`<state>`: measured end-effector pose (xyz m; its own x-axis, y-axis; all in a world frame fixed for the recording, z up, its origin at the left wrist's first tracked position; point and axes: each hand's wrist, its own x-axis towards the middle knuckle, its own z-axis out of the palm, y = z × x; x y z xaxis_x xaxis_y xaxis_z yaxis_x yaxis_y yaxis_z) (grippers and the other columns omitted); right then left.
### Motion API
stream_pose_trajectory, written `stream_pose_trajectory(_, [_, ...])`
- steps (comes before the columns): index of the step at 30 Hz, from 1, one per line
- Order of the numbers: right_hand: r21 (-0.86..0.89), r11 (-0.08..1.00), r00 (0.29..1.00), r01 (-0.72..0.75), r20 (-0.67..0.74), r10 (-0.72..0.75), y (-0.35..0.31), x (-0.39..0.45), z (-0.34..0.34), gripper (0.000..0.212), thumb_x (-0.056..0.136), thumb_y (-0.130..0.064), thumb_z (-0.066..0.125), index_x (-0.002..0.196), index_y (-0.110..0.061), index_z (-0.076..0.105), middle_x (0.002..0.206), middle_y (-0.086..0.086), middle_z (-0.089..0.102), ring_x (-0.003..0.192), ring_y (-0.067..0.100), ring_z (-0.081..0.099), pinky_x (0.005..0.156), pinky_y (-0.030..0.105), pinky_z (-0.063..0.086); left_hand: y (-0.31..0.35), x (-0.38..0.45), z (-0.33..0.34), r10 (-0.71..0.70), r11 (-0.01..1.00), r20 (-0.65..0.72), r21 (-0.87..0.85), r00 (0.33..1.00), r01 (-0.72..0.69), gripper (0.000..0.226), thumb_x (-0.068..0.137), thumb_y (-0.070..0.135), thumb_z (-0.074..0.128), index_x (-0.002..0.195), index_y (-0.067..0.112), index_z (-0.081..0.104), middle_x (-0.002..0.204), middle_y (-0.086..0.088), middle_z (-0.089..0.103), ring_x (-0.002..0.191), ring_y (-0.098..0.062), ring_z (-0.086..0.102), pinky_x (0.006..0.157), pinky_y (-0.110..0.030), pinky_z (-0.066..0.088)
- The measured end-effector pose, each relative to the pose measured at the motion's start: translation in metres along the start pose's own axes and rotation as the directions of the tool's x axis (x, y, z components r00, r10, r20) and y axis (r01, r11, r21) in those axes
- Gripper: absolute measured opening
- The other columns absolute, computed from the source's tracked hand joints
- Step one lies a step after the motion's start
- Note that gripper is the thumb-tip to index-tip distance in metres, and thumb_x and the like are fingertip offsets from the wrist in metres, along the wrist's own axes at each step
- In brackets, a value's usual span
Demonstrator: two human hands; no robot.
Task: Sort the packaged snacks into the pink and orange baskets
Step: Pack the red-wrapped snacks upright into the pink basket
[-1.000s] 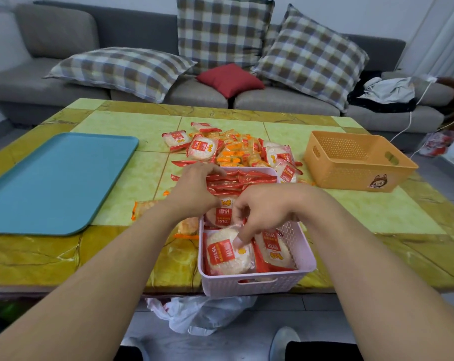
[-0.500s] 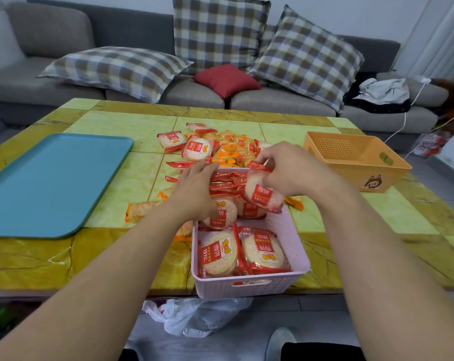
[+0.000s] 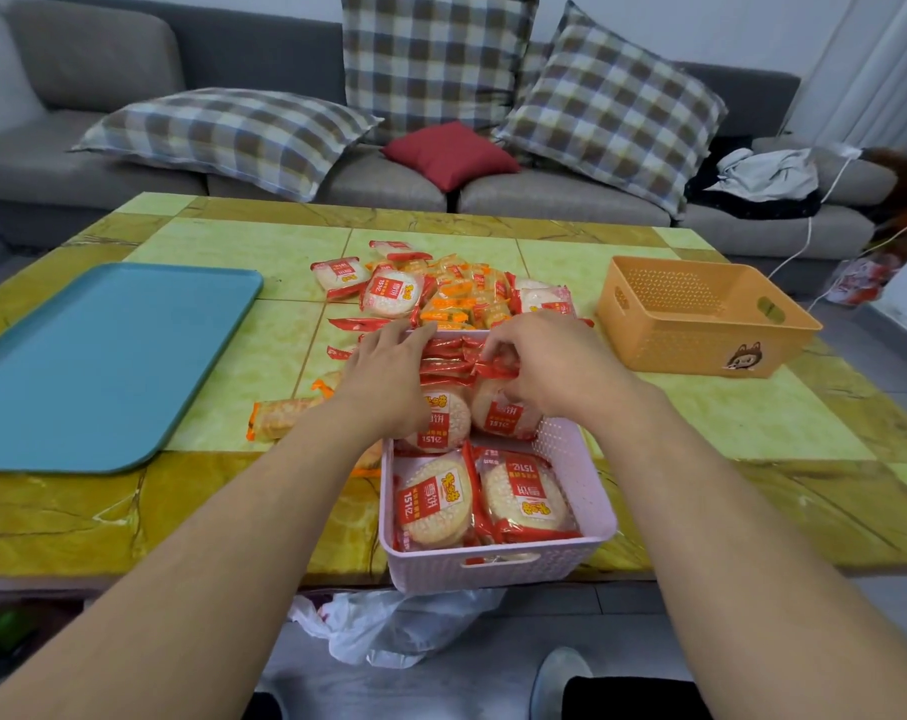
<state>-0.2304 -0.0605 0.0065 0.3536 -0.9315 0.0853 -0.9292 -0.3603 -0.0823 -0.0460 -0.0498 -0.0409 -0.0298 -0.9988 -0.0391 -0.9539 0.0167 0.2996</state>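
Head view: green-yellow tiled table [image 3: 243, 252] before a grey sofa [image 3: 92, 59]; teal tray [image 3: 103, 356] left, snack pile [image 3: 456, 293] centre, orange basket [image 3: 700, 324] right. Left hand [image 3: 389, 376], fingers straight, presses packets in the pink basket [image 3: 493, 563]. Right hand [image 3: 550, 366] pinches a red-wrapped rice cracker [image 3: 498, 413] there.

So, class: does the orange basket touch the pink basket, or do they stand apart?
Apart. The head view shows the orange basket off to the right, with bare tabletop plainly visible between it and the pink basket.

Head-worn camera looks forward and down, close over the table [image 3: 233, 252].
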Motion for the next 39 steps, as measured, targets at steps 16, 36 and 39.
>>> stream_pose_trajectory(16, [-0.121,0.992,1.0,-0.027,-0.001,0.027,-0.002,-0.004,0.002,0.036,0.081,-0.011,0.078,0.105,-0.037,0.073,0.112,-0.009,0.071,0.112,0.019,0.061,0.102,0.036,0.038,0.002,-0.003,-0.001,0.01,1.0,-0.013,0.029,1.0,-0.01,0.116,0.072,0.02,0.085,0.16,0.028,0.01,0.163,-0.005,0.016,0.147,-0.032,0.022,0.116,-0.047,0.035])
stream_pose_trajectory(36, [-0.103,0.993,0.999,-0.051,-0.005,0.051,-0.006,-0.008,-0.006,0.015,0.078,-0.027,0.083,0.078,-0.031,0.069,0.091,-0.01,0.072,0.095,0.018,0.067,0.074,0.029,0.04,0.007,-0.002,0.006,-0.012,0.997,-0.103,0.078,0.995,0.02,0.107,0.074,0.029,0.084,0.159,0.03,0.018,0.159,-0.003,0.026,0.143,-0.032,0.03,0.113,-0.048,0.037])
stream_pose_trajectory(39, [0.038,0.999,0.99,-0.023,0.141,0.018,-0.018,-0.014,-0.017,0.021,0.075,-0.037,0.084,0.066,-0.031,0.067,0.077,-0.014,0.068,0.083,0.013,0.066,0.066,0.028,0.047,0.006,-0.001,0.004,-0.024,0.989,-0.03,-0.146,0.999,0.019,0.11,0.072,0.031,0.086,0.159,0.027,0.02,0.163,-0.005,0.017,0.146,-0.035,0.023,0.116,-0.051,0.033])
